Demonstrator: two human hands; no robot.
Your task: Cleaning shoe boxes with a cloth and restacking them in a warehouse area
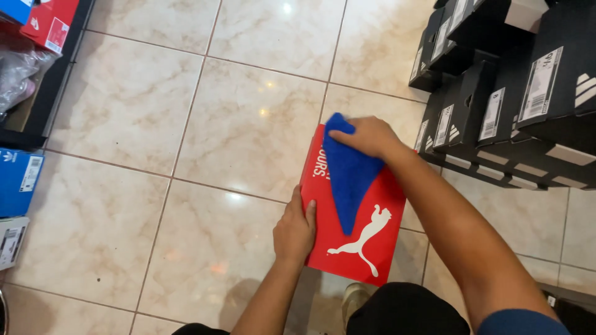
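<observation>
Down on the pale tiled floor point(205, 124), just ahead of my knees, a red shoebox point(379, 239) is lying flat with its lid facing up, and I am working over it with both hands. I am pressing my left hand point(294, 232) against the box's left edge, fingers curled loosely over the rim and thumb lying along the lid, so the hand is bracing the box rather than closing around it. I am reaching my right hand point(366, 135) across to the far end of the lid, where it is bearing down, fingers bent, on a blue cloth point(347, 174). I am pinning the cloth under my palm and fingers at its upper end; whether my fingers are actually gripping it I cannot tell. From there the cloth is trailing back toward me over the lid, narrowing to a point beside the white leaping-cat figure printed on the red. To my right, black shoeboxes point(496, 105) with white labels are standing stacked, near the red box's far corner. Along the left edge, well apart from my hands, blue boxes point(18, 180) are sitting below a dark shelf, and another red box point(53, 22) is showing at the top corner.
</observation>
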